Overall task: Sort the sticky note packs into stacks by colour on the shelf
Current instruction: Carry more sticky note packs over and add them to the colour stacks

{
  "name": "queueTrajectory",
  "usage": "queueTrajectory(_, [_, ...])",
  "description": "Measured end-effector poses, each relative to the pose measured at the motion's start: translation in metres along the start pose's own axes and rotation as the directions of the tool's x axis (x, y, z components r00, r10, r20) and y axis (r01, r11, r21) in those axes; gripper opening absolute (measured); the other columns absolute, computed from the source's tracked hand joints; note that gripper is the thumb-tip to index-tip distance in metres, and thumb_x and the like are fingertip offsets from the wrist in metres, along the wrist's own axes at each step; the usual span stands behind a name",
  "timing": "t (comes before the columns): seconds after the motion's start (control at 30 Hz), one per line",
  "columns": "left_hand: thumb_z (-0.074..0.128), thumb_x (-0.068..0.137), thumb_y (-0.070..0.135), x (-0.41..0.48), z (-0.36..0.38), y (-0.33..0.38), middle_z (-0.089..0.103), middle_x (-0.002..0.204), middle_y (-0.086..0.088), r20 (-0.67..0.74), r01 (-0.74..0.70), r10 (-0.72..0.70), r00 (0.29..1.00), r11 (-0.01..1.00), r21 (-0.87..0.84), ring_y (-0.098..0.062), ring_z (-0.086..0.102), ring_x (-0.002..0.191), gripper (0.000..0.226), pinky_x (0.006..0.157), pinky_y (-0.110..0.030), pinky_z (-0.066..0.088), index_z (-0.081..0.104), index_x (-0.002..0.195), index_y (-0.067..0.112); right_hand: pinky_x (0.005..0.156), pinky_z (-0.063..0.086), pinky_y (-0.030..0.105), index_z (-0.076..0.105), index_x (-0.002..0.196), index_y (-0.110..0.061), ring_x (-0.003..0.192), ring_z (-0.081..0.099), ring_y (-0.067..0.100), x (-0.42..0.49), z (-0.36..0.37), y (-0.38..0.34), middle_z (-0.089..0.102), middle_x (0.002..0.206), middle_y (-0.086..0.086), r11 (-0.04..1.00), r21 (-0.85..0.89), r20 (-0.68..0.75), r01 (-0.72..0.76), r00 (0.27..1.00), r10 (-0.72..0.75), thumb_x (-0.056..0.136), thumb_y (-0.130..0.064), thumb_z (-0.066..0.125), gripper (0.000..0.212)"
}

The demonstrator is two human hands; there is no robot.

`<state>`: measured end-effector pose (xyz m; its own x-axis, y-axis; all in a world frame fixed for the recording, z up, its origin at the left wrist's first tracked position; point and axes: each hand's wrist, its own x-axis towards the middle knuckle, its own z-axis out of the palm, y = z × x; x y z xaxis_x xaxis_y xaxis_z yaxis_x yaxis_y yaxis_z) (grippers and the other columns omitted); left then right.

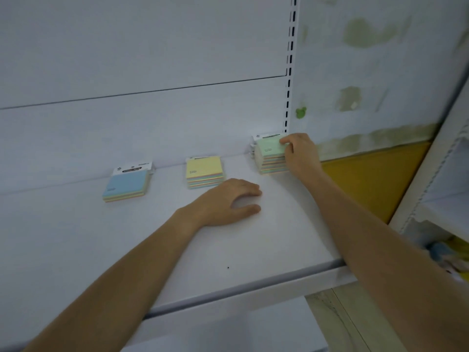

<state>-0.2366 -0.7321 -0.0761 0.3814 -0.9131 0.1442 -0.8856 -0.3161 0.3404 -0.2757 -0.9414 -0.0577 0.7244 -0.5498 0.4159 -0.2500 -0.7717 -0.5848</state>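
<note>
Three lots of sticky note packs stand along the back of the white shelf (76,237). At the left lies a blue-topped pack (126,185). A short yellow-topped stack (205,172) is in the middle. At the far right corner stands a taller green-topped stack (270,154). My right hand (300,153) grips the right side of the green stack, thumb on the top pack. My left hand (232,201) rests on the shelf just in front of the yellow stack, fingers loosely bent, holding nothing.
A slotted upright (290,72) rises behind the green stack, where the shelf ends. Right of it is a stained wall (380,72) with a yellow panel (373,174). Another shelving unit (444,186) stands at the far right. The shelf's front edge (253,293) runs below my forearms.
</note>
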Motion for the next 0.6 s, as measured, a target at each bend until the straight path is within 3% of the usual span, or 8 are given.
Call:
queueTrajectory(0.17, [0.042,0.079,0.053,-0.001,-0.003,-0.004,0.041,0.146,0.009,0.027,0.042,-0.043,0.999,0.999,0.024,-0.007,0.035,0.134,0.058,0.111,-0.02,0.021,0.048,0.131,0.029,0.1,0.029,0.034,0.055,0.122,-0.015,0.122,0.041,0.032,0.001,0.0,0.001,0.051,0.133,0.01,0.995,-0.076,0.025,0.058,0.998,-0.056,0.093,-0.019,0.037,0.034])
queueTrajectory(0.37, [0.041,0.078,0.055,-0.003,-0.004,-0.006,0.039,0.147,0.008,0.02,0.063,-0.064,0.998,0.997,0.035,-0.008,0.034,0.136,0.062,0.11,-0.019,0.02,0.046,0.133,0.027,0.111,0.021,0.035,0.054,0.124,-0.022,0.13,0.032,0.028,-0.011,0.001,-0.004,0.047,0.138,0.003,0.964,-0.164,0.194,0.209,0.965,-0.176,0.088,-0.025,0.05,0.036])
queueTrajectory(0.5, [0.042,0.08,0.054,-0.003,-0.004,-0.004,0.038,0.148,0.007,0.025,0.07,-0.071,0.997,0.996,0.05,-0.009,0.033,0.137,0.06,0.112,-0.021,0.02,0.045,0.134,0.027,0.113,0.015,0.034,0.052,0.127,-0.019,0.133,0.03,0.028,-0.013,0.0,-0.007,0.042,0.143,0.003,0.954,-0.179,0.129,0.239,0.967,-0.218,0.088,-0.027,0.052,0.04])
queueTrajectory(0.6, [0.048,0.089,0.045,-0.008,-0.01,0.001,0.037,0.149,0.006,0.008,0.083,-0.084,0.996,0.994,0.072,-0.01,0.032,0.137,0.051,0.109,-0.018,0.019,0.043,0.136,0.024,0.111,0.019,0.034,0.055,0.124,-0.016,0.129,0.036,0.03,-0.018,0.0,-0.016,0.048,0.139,0.007,0.947,-0.15,0.094,0.283,0.958,-0.271,0.086,-0.034,0.045,0.044])
